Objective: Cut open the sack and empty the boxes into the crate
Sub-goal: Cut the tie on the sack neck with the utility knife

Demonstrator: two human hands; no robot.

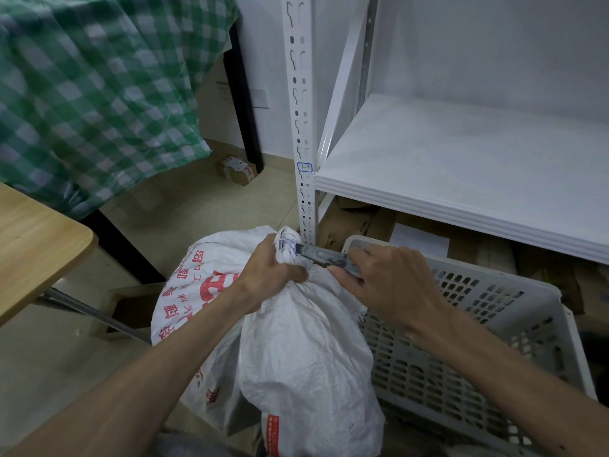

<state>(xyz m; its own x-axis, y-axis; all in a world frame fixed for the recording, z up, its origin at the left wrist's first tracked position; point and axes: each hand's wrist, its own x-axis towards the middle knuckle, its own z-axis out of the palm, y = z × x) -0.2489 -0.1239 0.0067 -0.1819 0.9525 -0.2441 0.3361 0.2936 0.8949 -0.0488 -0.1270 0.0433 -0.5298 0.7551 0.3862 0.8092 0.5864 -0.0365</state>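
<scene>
At frame centre my left hand point(273, 268) bunches the sack point(296, 341) neck tight so my right hand point(385, 278), gripping the knife point(326, 257), can slice it; crate point(494, 311) waits lower right.

Left hand point(273, 270) fisted, fingers curled tight in a grip. Right hand point(385, 278) knuckles up, fingers curled, gripping. Both forearms outstretched, converging.

The shelf upright point(302, 127) bears a label point(304, 166) reading "6-7".
</scene>
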